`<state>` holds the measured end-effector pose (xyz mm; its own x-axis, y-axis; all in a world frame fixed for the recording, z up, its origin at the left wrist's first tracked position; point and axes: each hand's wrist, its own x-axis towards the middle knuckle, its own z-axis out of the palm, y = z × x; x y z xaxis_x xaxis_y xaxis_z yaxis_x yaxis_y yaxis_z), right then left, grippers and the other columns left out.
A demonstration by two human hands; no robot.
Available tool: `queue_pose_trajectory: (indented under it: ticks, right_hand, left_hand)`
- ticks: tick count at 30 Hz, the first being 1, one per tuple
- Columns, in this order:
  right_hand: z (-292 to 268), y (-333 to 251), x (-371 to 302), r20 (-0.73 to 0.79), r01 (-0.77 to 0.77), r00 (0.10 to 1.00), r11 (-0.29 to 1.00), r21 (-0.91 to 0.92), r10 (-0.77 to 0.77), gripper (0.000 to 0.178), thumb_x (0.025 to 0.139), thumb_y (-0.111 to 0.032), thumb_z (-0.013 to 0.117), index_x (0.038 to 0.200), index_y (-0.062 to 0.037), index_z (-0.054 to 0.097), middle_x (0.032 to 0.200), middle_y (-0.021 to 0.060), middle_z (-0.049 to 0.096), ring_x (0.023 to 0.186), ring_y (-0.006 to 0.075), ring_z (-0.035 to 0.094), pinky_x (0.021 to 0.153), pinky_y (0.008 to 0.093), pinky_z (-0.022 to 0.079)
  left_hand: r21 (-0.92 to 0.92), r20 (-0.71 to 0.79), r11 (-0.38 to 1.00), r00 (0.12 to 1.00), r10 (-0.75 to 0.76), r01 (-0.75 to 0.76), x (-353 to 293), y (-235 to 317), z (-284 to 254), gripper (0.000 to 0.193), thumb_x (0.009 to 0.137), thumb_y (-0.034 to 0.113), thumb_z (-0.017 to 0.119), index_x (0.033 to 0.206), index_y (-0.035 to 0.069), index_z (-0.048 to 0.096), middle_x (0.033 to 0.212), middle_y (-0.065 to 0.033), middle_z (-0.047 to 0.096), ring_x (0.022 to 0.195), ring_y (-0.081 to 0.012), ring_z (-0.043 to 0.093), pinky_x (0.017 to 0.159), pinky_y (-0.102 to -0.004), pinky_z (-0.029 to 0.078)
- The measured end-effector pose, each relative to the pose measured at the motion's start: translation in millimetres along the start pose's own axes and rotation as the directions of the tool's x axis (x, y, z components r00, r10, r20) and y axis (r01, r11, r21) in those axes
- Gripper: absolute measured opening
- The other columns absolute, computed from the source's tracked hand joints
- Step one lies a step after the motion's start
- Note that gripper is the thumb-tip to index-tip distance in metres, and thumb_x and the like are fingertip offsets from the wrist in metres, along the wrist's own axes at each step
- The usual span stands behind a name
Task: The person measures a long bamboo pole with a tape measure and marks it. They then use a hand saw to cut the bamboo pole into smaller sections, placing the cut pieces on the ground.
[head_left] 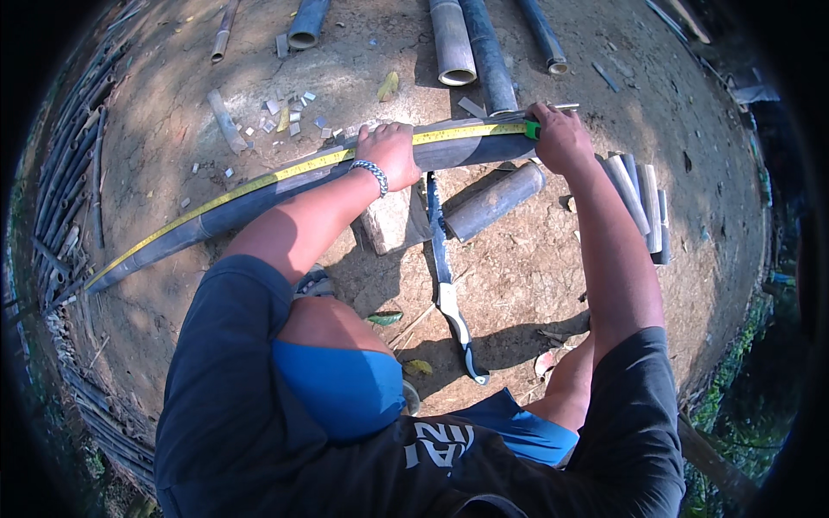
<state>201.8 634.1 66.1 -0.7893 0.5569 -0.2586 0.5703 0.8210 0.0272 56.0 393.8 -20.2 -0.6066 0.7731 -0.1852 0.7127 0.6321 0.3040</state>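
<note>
Bamboo pole (471,153) — long, grey — bears a yellow measuring tape (466,132).

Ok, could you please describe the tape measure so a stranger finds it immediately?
Find the long bamboo pole crossing the picture. Along it stretches the tape measure, green at the right hand. Its bright yellow colour sets it apart from the greyish pole.

Large white block capitals (445,449) stand on the front of the wearer's dark T-shirt (380,466); only a fragment shows, the fabric being bunched, and no whole word can be made out. Dark graduation marks and figures run along the yellow blade of the tape measure (311,166), too small to read with certainty.
</note>
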Motion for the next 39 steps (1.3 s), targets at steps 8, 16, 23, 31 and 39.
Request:
queue_pose_trajectory:
  ticks: [8, 16, 23, 31, 39]
  right_hand:
    - [6, 8, 2, -0.058, 0.050, 0.997, 0.999, 0.021, -0.049, 0.045, 0.085, -0.001, 0.062, 0.126, -0.0189, 0.060, 0.129, 0.0085, 0.063, 0.121, 0.0362, 0.056, 0.104, 0.0438, 0.046]
    - [7, -27, -80, 0.187, 0.248, 0.942, 0.954, 0.171, -0.278, 0.046, 0.076, -0.009, 0.068, 0.120, -0.0108, 0.058, 0.117, 0.0148, 0.063, 0.113, 0.0351, 0.061, 0.102, 0.0420, 0.048]
    - [133, -137, -158, 0.497, 0.266, 0.756, 0.894, 0.360, -0.426, 0.063, 0.082, -0.027, 0.073, 0.138, -0.0092, 0.049, 0.135, 0.0168, 0.056, 0.126, 0.0329, 0.058, 0.109, 0.0406, 0.046]
    - [163, -242, -182, 0.535, 0.104, 0.699, 0.808, 0.580, -0.474, 0.073, 0.079, -0.030, 0.078, 0.139, -0.0056, 0.042, 0.130, 0.0226, 0.061, 0.123, 0.0389, 0.059, 0.103, 0.0464, 0.049]
    - [163, -252, -166, 0.502, 0.208, 0.720, 0.840, 0.502, -0.479, 0.060, 0.081, -0.030, 0.077, 0.124, -0.0032, 0.045, 0.127, 0.0211, 0.061, 0.121, 0.0390, 0.059, 0.102, 0.0453, 0.049]
  left_hand:
    - [-0.046, 0.199, 0.999, 0.980, -0.007, 0.017, -6, -8, -37, 0.080, 0.071, 0.043, 0.084, 0.137, 0.007, 0.058, 0.142, -0.0152, 0.057, 0.139, -0.0303, 0.046, 0.119, -0.0583, 0.024]
    - [-0.204, 0.108, 0.936, 0.944, 0.313, -0.287, -94, -63, -32, 0.080, 0.071, 0.042, 0.084, 0.138, 0.007, 0.055, 0.137, -0.0159, 0.058, 0.133, -0.0331, 0.050, 0.115, -0.0461, 0.034]
    - [-0.510, 0.566, 0.858, 0.774, 0.284, 0.058, -143, -93, -1, 0.100, 0.071, 0.044, 0.089, 0.148, 0.001, 0.043, 0.142, -0.0199, 0.056, 0.131, -0.0299, 0.056, 0.111, -0.0401, 0.044]
    - [-0.386, 0.642, 0.918, 0.689, 0.336, -0.088, -158, -107, -4, 0.126, 0.064, 0.050, 0.090, 0.157, 0.001, 0.023, 0.147, -0.0254, 0.050, 0.135, -0.0374, 0.051, 0.113, -0.0398, 0.041]
    - [-0.321, 0.688, 0.942, 0.659, 0.303, -0.097, -164, -118, 9, 0.128, 0.062, 0.055, 0.090, 0.158, 0.003, 0.021, 0.146, -0.0278, 0.050, 0.132, -0.0409, 0.053, 0.110, -0.0416, 0.044]
